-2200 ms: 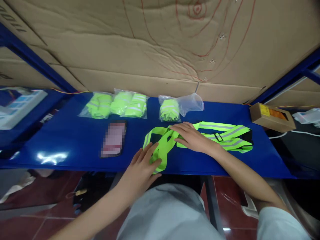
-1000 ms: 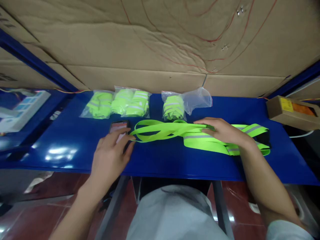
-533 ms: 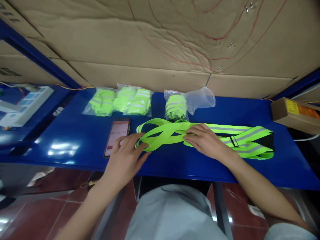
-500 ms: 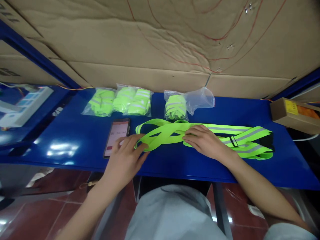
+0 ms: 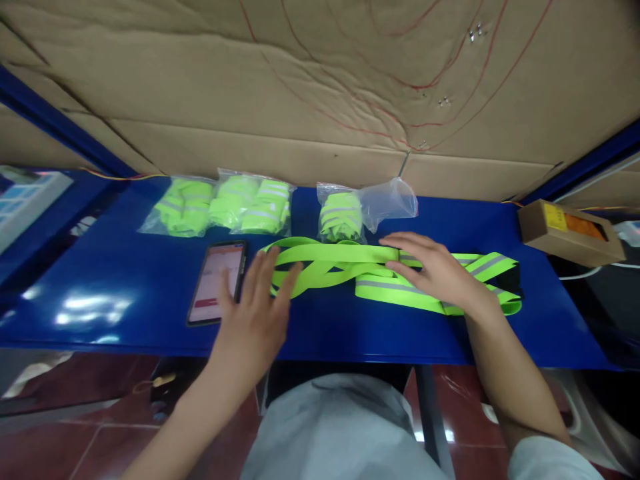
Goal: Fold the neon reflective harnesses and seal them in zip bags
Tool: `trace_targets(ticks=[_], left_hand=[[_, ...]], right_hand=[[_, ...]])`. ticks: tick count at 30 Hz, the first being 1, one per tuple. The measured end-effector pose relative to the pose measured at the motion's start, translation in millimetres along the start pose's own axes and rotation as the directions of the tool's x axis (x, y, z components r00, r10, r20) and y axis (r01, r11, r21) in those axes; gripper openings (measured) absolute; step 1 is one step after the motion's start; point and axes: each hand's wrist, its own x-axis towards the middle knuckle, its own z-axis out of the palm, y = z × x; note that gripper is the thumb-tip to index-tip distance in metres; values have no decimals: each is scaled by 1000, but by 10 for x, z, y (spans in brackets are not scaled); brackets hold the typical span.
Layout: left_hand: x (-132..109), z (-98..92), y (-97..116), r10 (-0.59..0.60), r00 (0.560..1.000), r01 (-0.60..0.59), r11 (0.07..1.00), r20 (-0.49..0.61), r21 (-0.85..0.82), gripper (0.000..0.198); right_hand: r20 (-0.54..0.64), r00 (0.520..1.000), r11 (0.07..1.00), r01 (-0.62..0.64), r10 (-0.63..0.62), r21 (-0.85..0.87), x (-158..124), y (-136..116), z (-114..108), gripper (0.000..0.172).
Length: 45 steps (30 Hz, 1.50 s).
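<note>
A neon-green reflective vest harness (image 5: 390, 285), made of elastic straps with grey stripes, lies stretched across the blue table. Its plain green straps form loops at the left; striped bands and a black piece lie at the right. My left hand (image 5: 255, 307), fingers spread, is over the left loops, beside a phone (image 5: 206, 287). Over the middle of the straps is my right hand (image 5: 440, 270), thumb and fingers apart; part of the striped bands is hidden under it. Whether its fingertips press on the strap I cannot tell.
Along the back of the blue table (image 5: 310, 333) lie clear bags of folded green straps (image 5: 187, 207), another such bag (image 5: 341, 215) and a clear plastic bag (image 5: 390, 203). A cardboard box (image 5: 570, 233) stands at the right. Behind rises a cardboard wall (image 5: 200, 87).
My right hand has moved right along the straps and its fingers have spread. My left hand has opened over the left loops. The upper green strap lies straighter, and the view has shifted slightly.
</note>
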Motion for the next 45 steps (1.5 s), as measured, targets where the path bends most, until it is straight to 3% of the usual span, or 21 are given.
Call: trace_targets(ticks=[2, 5, 9, 13, 17, 19, 23, 26, 28, 30, 33, 36, 39, 42, 45], left_hand=[[4, 82, 126, 123, 992, -122, 991, 23, -64, 60], [75, 242, 146, 187, 982, -186, 981, 8, -56, 62], [242, 356, -79, 182, 983, -183, 982, 16, 44, 59], [406, 312, -291, 178, 979, -187, 978, 97, 89, 55], [573, 242, -430, 288, 935, -285, 957, 207, -46, 34], [670, 209, -498, 240, 928, -212, 969, 285, -123, 25], [885, 198, -598, 67, 899, 33, 975, 433, -218, 26], [1007, 238, -644, 107, 875, 107, 908, 472, -405, 26], [1032, 244, -680, 160, 875, 97, 867, 457, -489, 31], [1008, 204, -714, 176, 901, 52, 864, 397, -500, 35], [918, 52, -731, 96, 958, 42, 887, 272, -460, 37], [852, -141, -682, -40, 971, 153, 863, 236, -482, 37], [860, -275, -621, -89, 964, 208, 838, 250, -504, 37], [898, -320, -619, -111, 965, 210, 868, 237, -450, 35], [914, -321, -680, -103, 965, 203, 878, 243, -434, 35]], right_hand=[[18, 998, 999, -51, 52, -8, -1, 74, -24, 46], [74, 996, 998, -45, 48, -33, 5, 88, 119, 62], [130, 990, 997, -38, 47, -67, 31, 16, 352, 54], [136, 989, 999, -47, 50, -26, 43, 31, 369, 54], [124, 990, 996, -81, 75, 45, 66, 88, 317, 58], [129, 988, 985, -98, 80, 140, 85, 100, 301, 53], [156, 987, 958, -71, 28, 277, 100, 125, 292, 43], [158, 987, 974, -67, 32, 217, 78, 169, 285, 42], [123, 991, 990, -64, 48, 129, 59, 182, 262, 42], [36, 998, 999, -45, 45, 2, 44, 141, 226, 41], [-80, 996, 989, 31, -43, -147, 26, -49, 199, 27], [-47, 991, 970, 115, -128, -215, -6, -300, 277, 29], [-18, 998, 943, 50, -59, -329, -44, -441, 441, 33], [7, 1000, 919, -6, 10, -395, -60, -429, 591, 35], [59, 998, 942, 14, 6, -335, -57, -364, 676, 34]])
